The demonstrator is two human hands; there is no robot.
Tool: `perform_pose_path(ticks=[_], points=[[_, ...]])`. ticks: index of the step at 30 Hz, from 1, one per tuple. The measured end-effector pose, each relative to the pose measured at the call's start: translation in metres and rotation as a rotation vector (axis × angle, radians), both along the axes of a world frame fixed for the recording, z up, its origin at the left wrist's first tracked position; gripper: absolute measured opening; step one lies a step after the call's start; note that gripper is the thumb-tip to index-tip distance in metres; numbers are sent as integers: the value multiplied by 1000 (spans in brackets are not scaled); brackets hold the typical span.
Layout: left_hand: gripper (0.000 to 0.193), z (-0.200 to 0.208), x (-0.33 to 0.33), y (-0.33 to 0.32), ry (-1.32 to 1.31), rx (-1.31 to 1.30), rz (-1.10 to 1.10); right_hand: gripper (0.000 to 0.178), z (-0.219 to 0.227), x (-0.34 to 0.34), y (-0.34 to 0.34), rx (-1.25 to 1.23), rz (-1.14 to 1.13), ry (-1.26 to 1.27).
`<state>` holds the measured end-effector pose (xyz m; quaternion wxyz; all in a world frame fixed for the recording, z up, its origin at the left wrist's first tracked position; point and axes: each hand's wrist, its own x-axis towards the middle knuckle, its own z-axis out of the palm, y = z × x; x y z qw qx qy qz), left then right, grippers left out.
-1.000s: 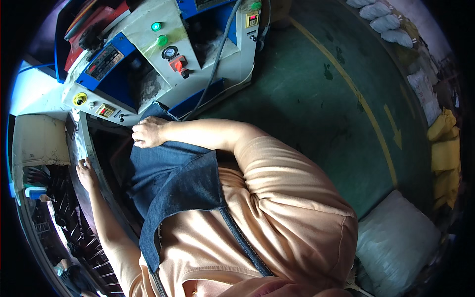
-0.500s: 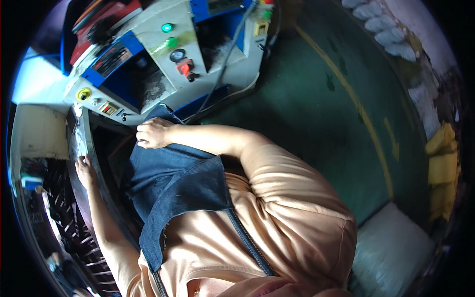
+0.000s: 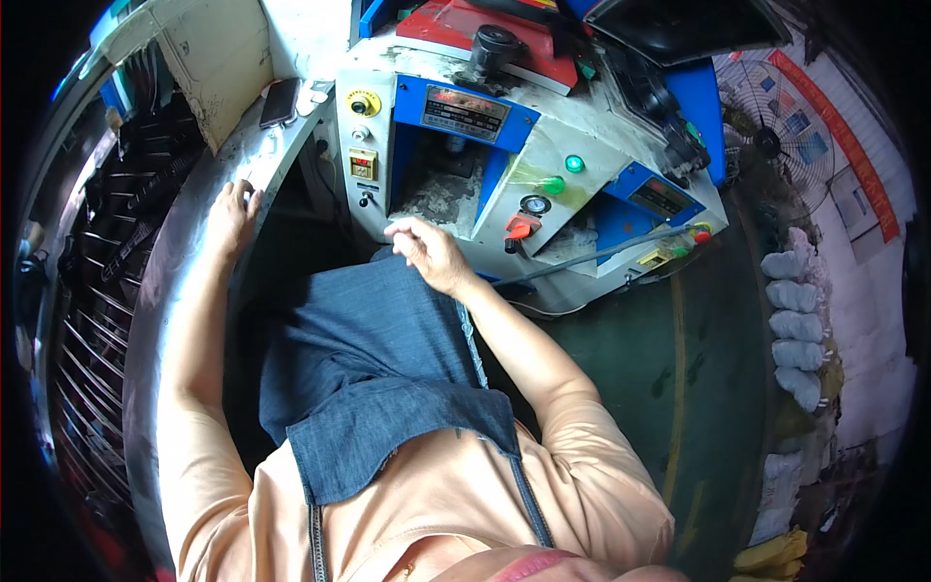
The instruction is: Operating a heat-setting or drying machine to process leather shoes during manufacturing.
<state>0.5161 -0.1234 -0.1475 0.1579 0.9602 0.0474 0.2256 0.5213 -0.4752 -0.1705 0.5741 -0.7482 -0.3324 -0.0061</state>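
While the right hand (image 3: 429, 257) sits by the upper end of the denim apron (image 3: 369, 310), left hand (image 3: 231, 221): at the inner edge of the worktop (image 3: 160, 320), fingers half curled; pale speck at fingertips too small to identify, can't tell if gripped.
Right hand: loosely curled, released; contact with apron can't tell.
Machine (image 3: 524, 165): straight ahead of the person, white and blue, two blue-framed bays; right hand just in front of the left bay.
Green lamp (image 3: 574, 164): lit, between bays.
Gauge (image 3: 534, 205): round, just above red knob (image 3: 521, 228).
Worktop far end: dark phone-like slab (image 3: 279, 103), lying flat.
Right side: pale bundles (image 3: 797, 325) in a row, fan (image 3: 766, 144) behind machine.
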Motion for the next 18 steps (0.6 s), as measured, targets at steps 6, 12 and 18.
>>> perform_pose_path(ticks=[6,12,18], points=[[27,-11,3,8,-23,-38,-33,23,81,10,-28,196,-61,-47],[22,6,-5,-8,7,-14,-30,15,229,92,-187,-83,-747,-628],[22,6,4,0,31,-29,-21,85,259,265,-326,-1079,-1175,-157]])
